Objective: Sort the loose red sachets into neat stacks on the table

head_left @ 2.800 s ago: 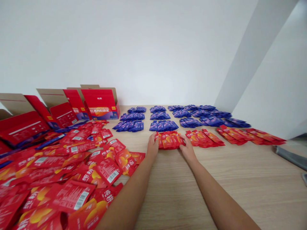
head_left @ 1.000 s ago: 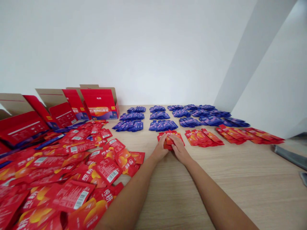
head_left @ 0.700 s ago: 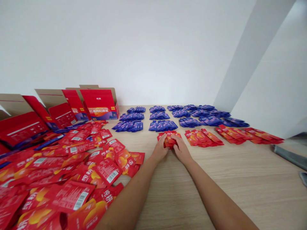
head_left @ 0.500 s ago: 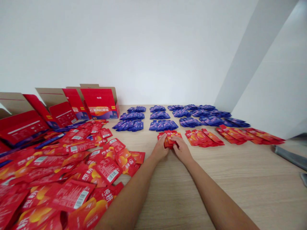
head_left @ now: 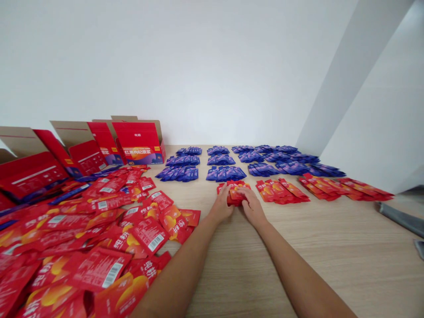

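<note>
- The left hand (head_left: 221, 207) is on the left side of a bunch of red packets (head_left: 235, 201). Its fingers are bent over the top and pinch the packets.
- The right hand (head_left: 253, 208) is on the right side of the same bunch. Its fingers are bent over the packets too, pinching them, and its thumb is at the near edge.
- The two hands are close to each other, with a bit of red showing between them.
- This bunch lies on the table (head_left: 238, 269), in front of both arms, in the middle.
- Just to the right of it is another red bunch (head_left: 281, 191), spread out like a fan. More red packets (head_left: 367, 189) lie in the same row, farther right.
- Right behind the held bunch are blue packets (head_left: 225, 173), set out in neat bunches, row after row, back toward the white wall (head_left: 225, 70).
- On the left is a big messy pile (head_left: 109, 232) of red packets, with some blue ones poking out.
- Behind the pile stand red boxes (head_left: 137, 140) with their brown flaps up.
</note>
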Demonstrator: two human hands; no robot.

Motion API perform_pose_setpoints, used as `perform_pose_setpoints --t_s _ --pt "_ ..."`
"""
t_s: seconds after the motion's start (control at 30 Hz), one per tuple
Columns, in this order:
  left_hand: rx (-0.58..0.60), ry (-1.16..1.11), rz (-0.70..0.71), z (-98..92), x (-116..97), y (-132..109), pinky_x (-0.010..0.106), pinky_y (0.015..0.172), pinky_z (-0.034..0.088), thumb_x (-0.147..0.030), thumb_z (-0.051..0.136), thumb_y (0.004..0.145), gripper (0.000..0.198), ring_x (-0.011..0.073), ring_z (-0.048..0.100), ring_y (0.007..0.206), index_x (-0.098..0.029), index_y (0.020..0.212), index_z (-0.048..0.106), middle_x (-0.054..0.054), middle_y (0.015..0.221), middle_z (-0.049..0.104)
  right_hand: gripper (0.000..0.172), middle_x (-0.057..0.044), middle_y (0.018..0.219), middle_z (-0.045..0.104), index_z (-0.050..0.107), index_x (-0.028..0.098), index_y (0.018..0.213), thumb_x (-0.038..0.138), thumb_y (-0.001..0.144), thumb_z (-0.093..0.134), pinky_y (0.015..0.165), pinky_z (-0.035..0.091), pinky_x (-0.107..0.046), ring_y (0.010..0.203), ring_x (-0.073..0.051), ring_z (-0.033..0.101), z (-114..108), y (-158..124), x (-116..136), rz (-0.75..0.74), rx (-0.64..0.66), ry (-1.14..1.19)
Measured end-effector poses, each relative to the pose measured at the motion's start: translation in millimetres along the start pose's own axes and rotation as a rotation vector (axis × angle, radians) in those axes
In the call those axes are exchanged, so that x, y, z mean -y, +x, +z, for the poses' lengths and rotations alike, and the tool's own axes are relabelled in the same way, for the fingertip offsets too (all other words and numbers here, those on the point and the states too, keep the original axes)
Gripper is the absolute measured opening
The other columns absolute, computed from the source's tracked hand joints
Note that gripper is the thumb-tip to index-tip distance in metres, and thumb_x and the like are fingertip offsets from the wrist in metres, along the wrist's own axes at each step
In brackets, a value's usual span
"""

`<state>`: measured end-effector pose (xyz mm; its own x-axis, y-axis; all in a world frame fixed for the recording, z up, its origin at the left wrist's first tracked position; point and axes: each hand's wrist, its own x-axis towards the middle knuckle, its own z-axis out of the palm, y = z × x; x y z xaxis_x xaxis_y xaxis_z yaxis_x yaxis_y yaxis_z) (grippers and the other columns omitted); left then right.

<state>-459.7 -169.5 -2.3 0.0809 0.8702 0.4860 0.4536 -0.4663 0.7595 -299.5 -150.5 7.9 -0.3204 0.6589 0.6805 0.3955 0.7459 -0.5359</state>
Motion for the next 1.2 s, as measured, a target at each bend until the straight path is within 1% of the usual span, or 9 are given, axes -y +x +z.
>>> perform_pose_setpoints --t_s 0.2,0.33,0.5,0.67,0.77,0.87,0.97,1.07,1.2 --pt "0.019 -0.001 -0.013 -2.3 -3.2 -1.0 0.049 0.116 0.020 -0.004 0.054 0.060 0.079 0.0281 0.024 0.141 -0.013 0.138 0.038 0.016 0.152 0.028 0.040 -0.009 0.115 0.064 0.061 0.021 0.105 0.012 0.074 0.038 0.103 0.039 -0.047 0.111 -0.023 0.055 0.8 0.2 -1.9 0.017 -0.035 -0.022" --pt "0.015 0.009 -0.012 -4.0 -9.2 -0.7 0.049 0.115 0.021 -0.013 0.062 0.067 0.073 0.0288 0.026 0.140 -0.014 0.136 0.039 0.017 0.150 0.030 0.039 -0.009 0.114 0.064 0.060 0.021 0.106 0.012 0.076 0.037 0.101 0.040 -0.046 0.110 -0.024 0.055 0.7 -0.4 -3.3 0.019 -0.071 -0.046" --pt "-0.157 0.043 0.011 -4.2 -16.6 -2.9 0.048 0.113 0.027 -0.035 0.055 0.084 0.050 0.0253 0.037 0.134 -0.016 0.129 0.045 0.016 0.142 0.042 0.037 -0.010 0.112 0.062 0.057 0.020 0.110 0.014 0.081 0.035 0.098 0.041 -0.047 0.107 -0.024 0.054 0.8 -1.7 -4.8 -0.032 -0.175 -0.113" --pt "-0.272 0.162 0.045 -0.2 -23.9 -4.4 0.047 0.111 0.031 -0.031 0.044 0.090 0.039 0.0245 0.042 0.130 -0.013 0.124 0.047 0.017 0.136 0.047 0.037 -0.013 0.115 0.060 0.055 0.016 0.113 0.014 0.082 0.036 0.098 0.039 -0.046 0.110 -0.025 0.051 2.4 -2.0 3.3 -0.152 -0.148 -0.300" --pt "-0.241 0.266 -0.041 -13.7 -34.2 1.5 0.049 0.111 0.030 -0.023 0.046 0.087 0.038 0.0267 0.040 0.131 -0.012 0.123 0.048 0.018 0.135 0.048 0.036 -0.015 0.120 0.059 0.055 0.015 0.115 0.013 0.083 0.039 0.101 0.034 -0.048 0.117 -0.027 0.048 2.6 -2.0 13.8 -0.256 -0.071 -0.407" --pt "-0.177 0.354 -0.105 -49.9 -50.6 -2.8 0.047 0.110 0.032 -0.021 0.048 0.085 0.042 0.0266 0.042 0.130 -0.011 0.125 0.048 0.018 0.134 0.050 0.036 -0.016 0.119 0.060 0.057 0.013 0.114 0.010 0.082 0.041 0.102 0.031 -0.050 0.119 -0.028 0.046 3.0 -7.0 28.7 -0.369 0.044 -0.441" --pt "-0.036 0.447 -0.140 -97.8 -71.4 -36.8 0.045 0.109 0.033 -0.025 0.048 0.086 0.044 0.0253 0.045 0.127 -0.012 0.128 0.047 0.017 0.133 0.052 0.038 -0.016 0.119 0.060 0.057 0.013 0.115 0.008 0.081 0.041 0.101 0.034 -0.049 0.118 -0.027 0.047 8.6 -20.3 49.4 -0.422 0.184 -0.382" --pt "0.117 0.556 -0.192 -137.4 -92.9 -100.0 0.047 0.108 0.032 -0.033 0.046 0.088 0.044 0.0259 0.046 0.127 -0.014 0.128 0.049 0.016 0.133 0.053 0.038 -0.017 0.122 0.058 0.056 0.013 0.118 0.012 0.084 0.040 0.100 0.038 -0.046 0.117 -0.026 0.049 26.2 -34.9 74.0 -0.369 0.274 -0.288" --pt "0.297 0.729 -0.135 -160.5 -115.9 -191.8 0.058 0.110 0.024 -0.050 0.059 0.079 0.060 0.0339 0.038 0.133 -0.023 0.132 0.050 0.013 0.142 0.046 0.043 -0.021 0.132 0.052 0.052 0.008 0.126 0.030 0.090 0.042 0.103 0.037 -0.044 0.124 -0.027 0.046 66.3 -37.4 106.6 -0.107 0.364 -0.238"
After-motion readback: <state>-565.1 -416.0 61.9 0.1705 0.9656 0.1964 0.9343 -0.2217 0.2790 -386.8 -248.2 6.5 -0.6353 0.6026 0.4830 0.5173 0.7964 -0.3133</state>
